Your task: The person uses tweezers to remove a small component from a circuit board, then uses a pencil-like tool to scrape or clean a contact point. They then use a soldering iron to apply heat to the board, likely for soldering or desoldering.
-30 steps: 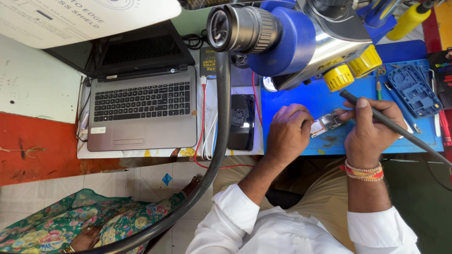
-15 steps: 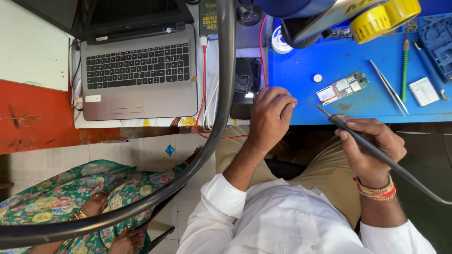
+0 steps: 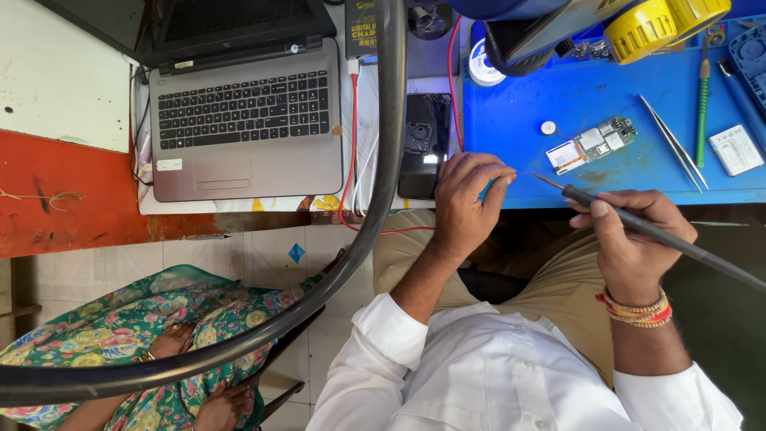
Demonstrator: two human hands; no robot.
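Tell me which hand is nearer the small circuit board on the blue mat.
Left. The left hand sits just below-left of the circuit board; the right hand, gripping the soldering iron, is lower, off the mat.

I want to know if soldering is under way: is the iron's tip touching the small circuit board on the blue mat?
Apart. In the head view the soldering iron, held in the right hand, has its tip over bare blue mat, short of the circuit board.
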